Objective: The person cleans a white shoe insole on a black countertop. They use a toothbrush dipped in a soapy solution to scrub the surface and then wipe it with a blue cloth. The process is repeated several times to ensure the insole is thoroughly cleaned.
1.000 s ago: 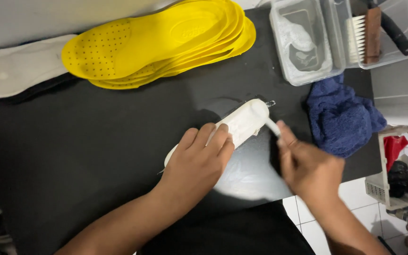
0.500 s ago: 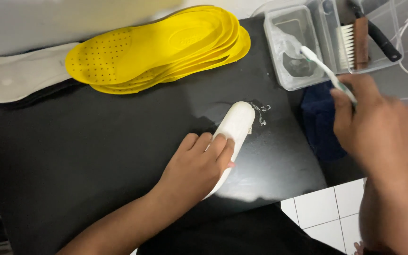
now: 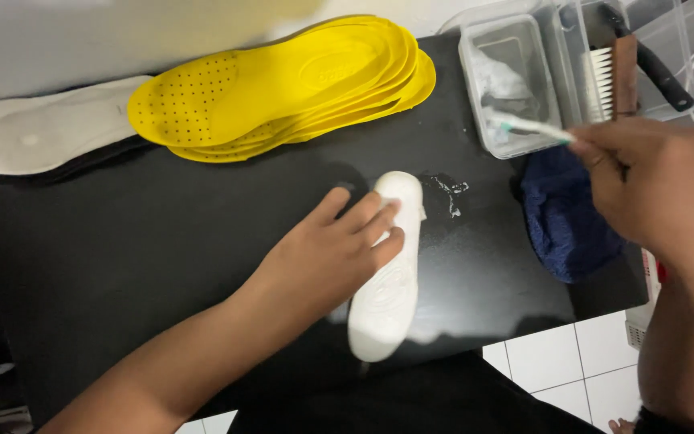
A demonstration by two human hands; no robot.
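Pinched in the right hand (image 3: 660,189), a toothbrush (image 3: 528,126) reaches into the clear tub (image 3: 516,96); left hand (image 3: 327,257) presses flat on the white insole (image 3: 391,273), lying lengthwise down-left of that brush on the worktop (image 3: 122,265).

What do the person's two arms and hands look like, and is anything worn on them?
Both hands are bare: the left hand and the right hand show no gloves, rings or watch. Both forearms are uncovered as far as the frame shows, with no sleeves in view.
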